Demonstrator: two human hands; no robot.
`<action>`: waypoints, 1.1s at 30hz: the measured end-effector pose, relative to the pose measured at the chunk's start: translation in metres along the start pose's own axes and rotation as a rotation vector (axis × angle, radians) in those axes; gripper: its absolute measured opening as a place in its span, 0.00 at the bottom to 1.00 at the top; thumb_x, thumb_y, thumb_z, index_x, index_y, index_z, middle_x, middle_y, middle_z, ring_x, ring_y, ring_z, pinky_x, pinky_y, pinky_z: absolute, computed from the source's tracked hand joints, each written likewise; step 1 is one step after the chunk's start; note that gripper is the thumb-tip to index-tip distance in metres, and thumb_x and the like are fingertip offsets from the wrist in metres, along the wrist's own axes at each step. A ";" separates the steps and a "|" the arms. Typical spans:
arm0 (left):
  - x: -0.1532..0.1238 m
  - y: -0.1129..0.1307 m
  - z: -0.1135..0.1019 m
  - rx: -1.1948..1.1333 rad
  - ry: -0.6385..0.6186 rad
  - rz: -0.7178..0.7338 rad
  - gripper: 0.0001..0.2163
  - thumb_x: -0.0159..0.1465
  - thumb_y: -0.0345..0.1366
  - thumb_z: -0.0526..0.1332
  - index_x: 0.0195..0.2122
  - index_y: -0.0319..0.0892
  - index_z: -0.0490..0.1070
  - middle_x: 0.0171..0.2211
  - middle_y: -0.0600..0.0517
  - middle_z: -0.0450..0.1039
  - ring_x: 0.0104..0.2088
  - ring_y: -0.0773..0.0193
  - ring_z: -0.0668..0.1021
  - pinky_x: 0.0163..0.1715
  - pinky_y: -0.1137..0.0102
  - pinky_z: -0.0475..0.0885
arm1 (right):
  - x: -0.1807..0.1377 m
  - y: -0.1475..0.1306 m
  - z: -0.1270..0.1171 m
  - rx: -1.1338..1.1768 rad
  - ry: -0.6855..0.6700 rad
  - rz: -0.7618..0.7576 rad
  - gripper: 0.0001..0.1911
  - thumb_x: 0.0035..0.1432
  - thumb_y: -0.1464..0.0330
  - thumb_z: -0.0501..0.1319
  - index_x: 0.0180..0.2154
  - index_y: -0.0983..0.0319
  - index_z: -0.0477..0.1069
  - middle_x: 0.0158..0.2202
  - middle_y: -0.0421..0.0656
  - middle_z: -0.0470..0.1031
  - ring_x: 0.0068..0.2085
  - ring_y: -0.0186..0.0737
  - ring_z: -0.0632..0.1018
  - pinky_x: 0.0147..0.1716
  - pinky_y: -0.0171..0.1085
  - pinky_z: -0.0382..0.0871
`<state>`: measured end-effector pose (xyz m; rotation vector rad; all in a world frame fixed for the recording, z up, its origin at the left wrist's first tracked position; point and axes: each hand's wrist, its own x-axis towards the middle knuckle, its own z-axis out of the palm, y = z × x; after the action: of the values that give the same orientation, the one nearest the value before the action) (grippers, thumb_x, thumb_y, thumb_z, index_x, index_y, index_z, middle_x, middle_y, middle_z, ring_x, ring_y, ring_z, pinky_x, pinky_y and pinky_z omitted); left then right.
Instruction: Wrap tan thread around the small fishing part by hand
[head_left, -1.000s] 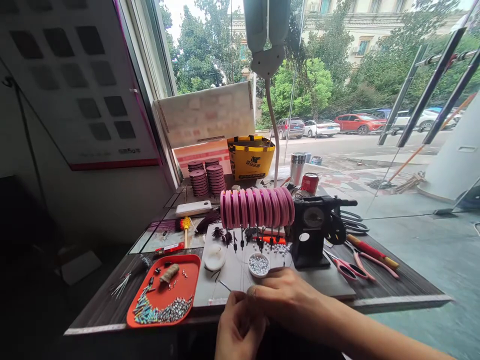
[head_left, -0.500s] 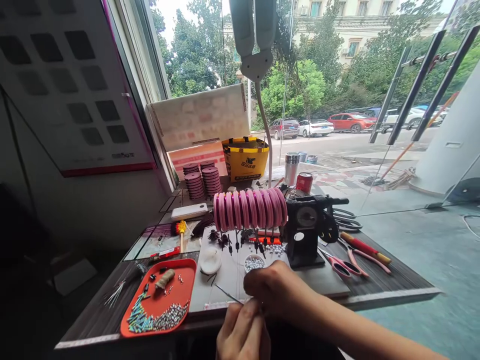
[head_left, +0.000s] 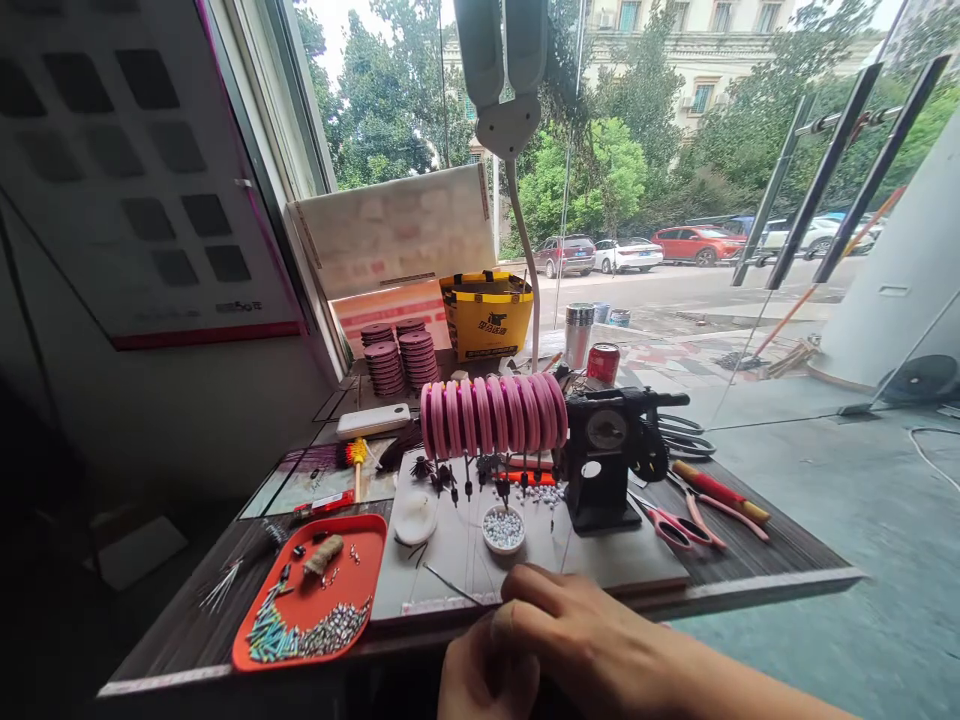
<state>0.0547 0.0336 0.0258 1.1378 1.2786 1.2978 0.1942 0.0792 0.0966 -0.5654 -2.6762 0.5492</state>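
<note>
My left hand (head_left: pixel 484 675) is at the table's near edge, fingers pinched on a thin needle-like wire (head_left: pixel 450 585) that slants up to the left over the white board (head_left: pixel 622 560). My right hand (head_left: pixel 577 630) lies curled over the left one, fingertips together beside the wire's near end; what they hold is too small to make out. Just beyond the hands stands a small white bowl of beads (head_left: pixel 503 528). A row of pink spools (head_left: pixel 491 414) sits on a black winding machine (head_left: pixel 604 460), with threads and small black weights hanging below.
An orange tray (head_left: pixel 319 590) of small tubes and metal bits lies at the left. Pink scissors (head_left: pixel 675 525) and a red-handled tool (head_left: pixel 720 490) lie at the right. Behind are stacked pink discs (head_left: pixel 401 360), a yellow bag (head_left: pixel 487 315), a red can (head_left: pixel 604 362), a lamp stem (head_left: pixel 525 250) and the window.
Both hands have drawn back toward me from the bead bowl to the table edge, the right now covering the left. The camera has shifted slightly.
</note>
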 end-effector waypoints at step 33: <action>0.008 0.036 -0.010 0.309 -0.310 0.192 0.04 0.52 0.31 0.61 0.20 0.41 0.72 0.30 0.53 0.62 0.25 0.69 0.65 0.21 0.73 0.54 | -0.021 0.010 0.024 0.204 0.372 -0.256 0.27 0.70 0.58 0.39 0.23 0.60 0.62 0.18 0.37 0.70 0.23 0.32 0.64 0.26 0.32 0.59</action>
<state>0.0429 0.0401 0.0613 1.6445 1.1832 1.0265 0.2051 0.0715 0.0657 -0.2331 -2.2613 0.5710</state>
